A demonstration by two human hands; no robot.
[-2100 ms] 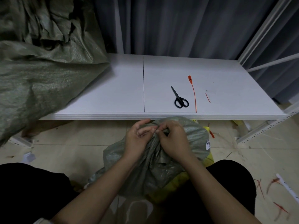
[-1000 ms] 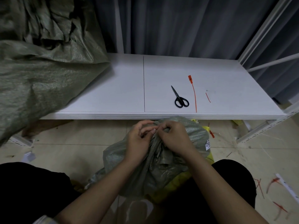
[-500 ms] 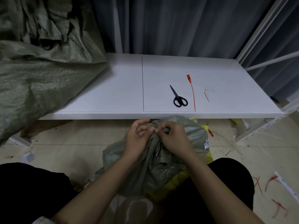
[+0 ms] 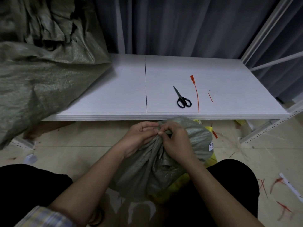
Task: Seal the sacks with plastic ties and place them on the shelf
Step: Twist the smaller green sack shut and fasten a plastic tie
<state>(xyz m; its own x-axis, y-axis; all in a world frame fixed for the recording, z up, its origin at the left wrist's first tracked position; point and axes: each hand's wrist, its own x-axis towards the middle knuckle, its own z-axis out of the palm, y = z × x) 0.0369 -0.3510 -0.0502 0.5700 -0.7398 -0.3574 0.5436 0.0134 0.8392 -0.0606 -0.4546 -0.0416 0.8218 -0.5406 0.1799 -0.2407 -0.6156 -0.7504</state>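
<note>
A grey-green woven sack (image 4: 147,171) sits on the floor between my knees, its mouth bunched together at the top. My left hand (image 4: 139,138) and my right hand (image 4: 176,142) both pinch that gathered neck, fingertips meeting above it. On the white shelf (image 4: 114,95) ahead lies an orange plastic tie (image 4: 196,92), stretched out straight, with black scissors (image 4: 182,98) just left of it. A big grey-green sack (image 4: 41,71) slumps over the shelf's left end.
A short orange offcut (image 4: 210,97) lies right of the tie. Yellow material (image 4: 211,161) shows under the small sack. Orange tie scraps (image 4: 278,182) litter the tiled floor at right. White shelf uprights (image 4: 265,30) stand at the right, a dark curtain behind.
Both hands have stayed on the sack's gathered neck with only small finger shifts. The tie and scissors have not moved.
</note>
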